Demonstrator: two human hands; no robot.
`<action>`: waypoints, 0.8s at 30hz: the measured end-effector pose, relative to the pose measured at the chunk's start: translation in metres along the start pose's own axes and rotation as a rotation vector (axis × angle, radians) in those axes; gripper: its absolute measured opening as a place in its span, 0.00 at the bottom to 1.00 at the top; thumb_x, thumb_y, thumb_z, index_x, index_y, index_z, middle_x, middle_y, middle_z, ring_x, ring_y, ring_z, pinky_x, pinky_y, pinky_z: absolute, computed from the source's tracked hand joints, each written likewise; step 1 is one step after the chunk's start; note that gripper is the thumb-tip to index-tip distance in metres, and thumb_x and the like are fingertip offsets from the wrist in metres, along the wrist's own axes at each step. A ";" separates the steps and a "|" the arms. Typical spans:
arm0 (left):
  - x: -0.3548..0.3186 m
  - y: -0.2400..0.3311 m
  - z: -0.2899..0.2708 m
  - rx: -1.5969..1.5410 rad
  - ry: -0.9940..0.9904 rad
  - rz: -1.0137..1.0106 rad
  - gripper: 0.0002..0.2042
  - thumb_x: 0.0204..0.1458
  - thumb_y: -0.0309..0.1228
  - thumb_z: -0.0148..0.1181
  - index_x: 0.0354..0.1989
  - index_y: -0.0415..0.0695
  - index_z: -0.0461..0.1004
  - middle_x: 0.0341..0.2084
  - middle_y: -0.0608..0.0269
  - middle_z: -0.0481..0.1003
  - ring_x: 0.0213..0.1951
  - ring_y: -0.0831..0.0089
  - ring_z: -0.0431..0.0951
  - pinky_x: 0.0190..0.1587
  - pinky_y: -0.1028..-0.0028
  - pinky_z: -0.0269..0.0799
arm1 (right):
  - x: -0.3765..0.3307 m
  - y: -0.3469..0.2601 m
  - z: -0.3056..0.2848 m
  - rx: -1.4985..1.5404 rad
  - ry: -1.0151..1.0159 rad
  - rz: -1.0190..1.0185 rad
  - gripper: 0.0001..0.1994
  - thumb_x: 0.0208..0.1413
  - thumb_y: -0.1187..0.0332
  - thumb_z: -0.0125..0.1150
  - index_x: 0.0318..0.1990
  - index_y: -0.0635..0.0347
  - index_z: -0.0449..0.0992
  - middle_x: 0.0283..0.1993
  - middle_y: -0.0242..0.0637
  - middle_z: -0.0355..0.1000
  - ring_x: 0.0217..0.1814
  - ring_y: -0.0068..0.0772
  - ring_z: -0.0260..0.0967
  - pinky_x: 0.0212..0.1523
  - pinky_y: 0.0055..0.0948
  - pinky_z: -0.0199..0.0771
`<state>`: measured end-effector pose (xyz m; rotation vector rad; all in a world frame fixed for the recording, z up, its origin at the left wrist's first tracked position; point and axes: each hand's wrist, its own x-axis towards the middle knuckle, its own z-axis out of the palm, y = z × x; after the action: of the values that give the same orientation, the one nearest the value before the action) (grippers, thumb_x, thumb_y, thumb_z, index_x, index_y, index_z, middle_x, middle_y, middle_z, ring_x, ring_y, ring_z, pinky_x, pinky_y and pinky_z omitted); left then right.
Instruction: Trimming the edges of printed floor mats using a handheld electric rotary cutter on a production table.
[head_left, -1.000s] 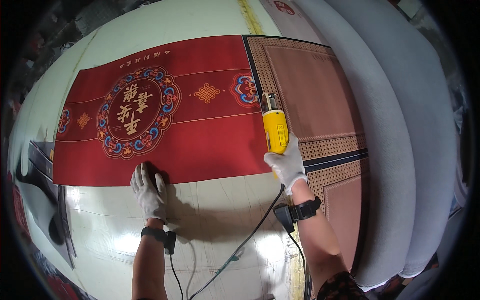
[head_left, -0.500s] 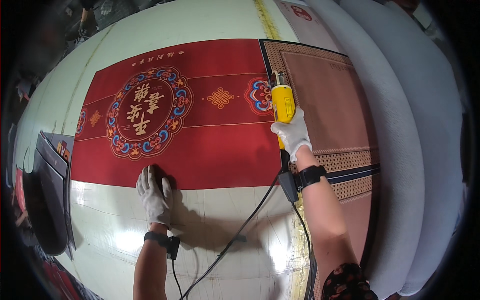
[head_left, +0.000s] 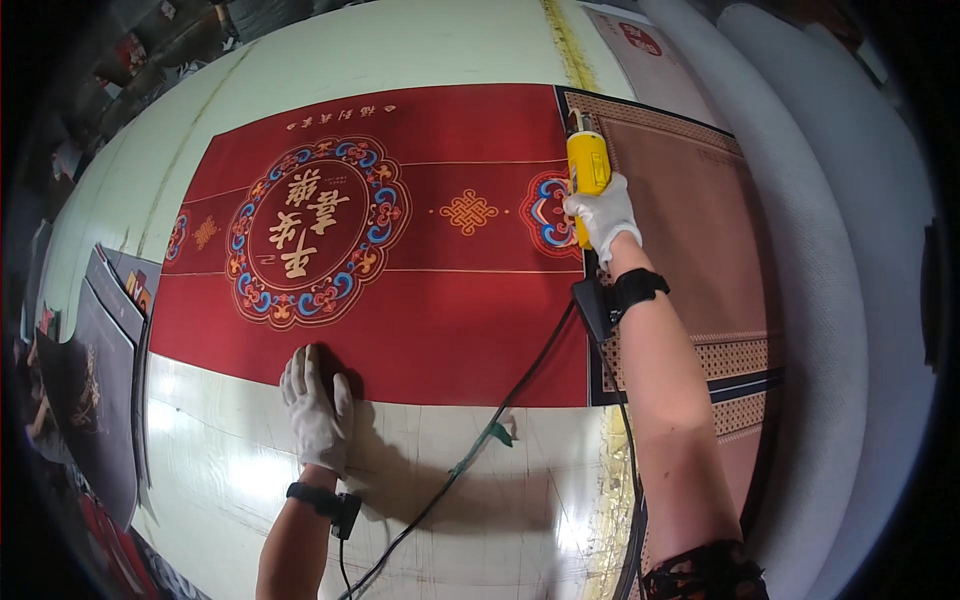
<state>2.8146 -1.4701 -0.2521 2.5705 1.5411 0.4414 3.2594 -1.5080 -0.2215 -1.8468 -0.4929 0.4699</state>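
Observation:
A red mat (head_left: pixel 470 330) with a round patterned medallion and gold ornaments lies flat across the pale table. My right hand (head_left: pixel 606 214), in a white glove, is closed round a yellow corded power tool (head_left: pixel 588 165) with a metal head. The tool's head is near the mat's far right corner, over the seam with a brown mat (head_left: pixel 680 220) that has a dotted border. Flat on the near edge of the red mat, left of its middle, rests my gloved left hand (head_left: pixel 318 410), fingers stretched out.
Large pale grey rolls (head_left: pixel 800 300) line the right side. A black cable (head_left: pixel 425 515) crosses the near table, with a green scrap (head_left: pixel 500 433) at it. Dark mats (head_left: pixel 95 390) hang over the left edge. Yellowed tape (head_left: pixel 570 45) runs along the table (head_left: pixel 400 45).
My right hand and the power tool have moved farther away along the red mat's right edge, closer to its far corner. The left hand stays on the near edge. The view has shifted slightly.

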 end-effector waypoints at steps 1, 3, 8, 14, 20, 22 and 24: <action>0.000 -0.001 0.002 0.006 0.003 -0.006 0.28 0.60 0.40 0.49 0.66 0.37 0.59 0.63 0.42 0.61 0.65 0.45 0.58 0.69 0.53 0.51 | 0.005 -0.001 0.003 -0.075 0.000 0.029 0.27 0.37 0.78 0.66 0.49 0.64 0.64 0.35 0.40 0.73 0.33 0.31 0.76 0.33 0.30 0.77; -0.001 -0.005 0.005 0.019 0.004 0.006 0.28 0.60 0.40 0.49 0.66 0.37 0.59 0.64 0.42 0.60 0.65 0.45 0.58 0.69 0.53 0.51 | 0.015 0.001 0.006 -0.035 0.031 0.041 0.27 0.37 0.76 0.66 0.49 0.64 0.64 0.34 0.41 0.73 0.32 0.34 0.76 0.32 0.33 0.76; 0.002 -0.003 0.004 0.002 -0.008 0.019 0.28 0.61 0.40 0.47 0.66 0.38 0.58 0.64 0.40 0.60 0.66 0.44 0.57 0.68 0.52 0.52 | 0.059 0.009 0.013 -0.101 0.052 -0.034 0.28 0.36 0.73 0.68 0.49 0.64 0.64 0.37 0.45 0.72 0.33 0.39 0.75 0.32 0.37 0.77; 0.001 -0.006 0.000 0.007 -0.005 0.002 0.28 0.59 0.37 0.49 0.66 0.36 0.59 0.63 0.39 0.60 0.65 0.43 0.58 0.68 0.52 0.52 | 0.098 0.000 0.031 -0.062 0.049 -0.032 0.34 0.31 0.72 0.71 0.51 0.69 0.64 0.40 0.49 0.73 0.39 0.47 0.74 0.39 0.44 0.76; -0.002 -0.003 0.004 0.034 -0.022 0.033 0.28 0.60 0.37 0.47 0.66 0.36 0.58 0.63 0.38 0.60 0.65 0.42 0.58 0.67 0.51 0.51 | 0.158 0.008 0.031 -0.069 -0.004 -0.029 0.36 0.31 0.69 0.74 0.53 0.74 0.71 0.45 0.52 0.75 0.43 0.47 0.75 0.43 0.40 0.75; 0.001 -0.002 0.008 0.037 -0.021 0.032 0.27 0.60 0.37 0.47 0.66 0.36 0.58 0.63 0.38 0.60 0.65 0.42 0.58 0.67 0.51 0.51 | 0.171 0.019 0.026 0.016 -0.030 -0.126 0.33 0.33 0.65 0.75 0.50 0.74 0.73 0.43 0.50 0.76 0.41 0.44 0.75 0.42 0.40 0.74; -0.001 -0.001 0.008 0.027 -0.059 0.028 0.28 0.60 0.37 0.47 0.66 0.35 0.58 0.63 0.37 0.60 0.65 0.42 0.58 0.67 0.51 0.51 | 0.179 0.028 0.016 0.136 -0.066 -0.243 0.29 0.40 0.63 0.74 0.49 0.72 0.74 0.41 0.45 0.76 0.38 0.39 0.75 0.40 0.36 0.75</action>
<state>2.8155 -1.4701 -0.2607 2.6033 1.5032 0.3462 3.4028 -1.4062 -0.2671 -1.6201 -0.7034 0.3910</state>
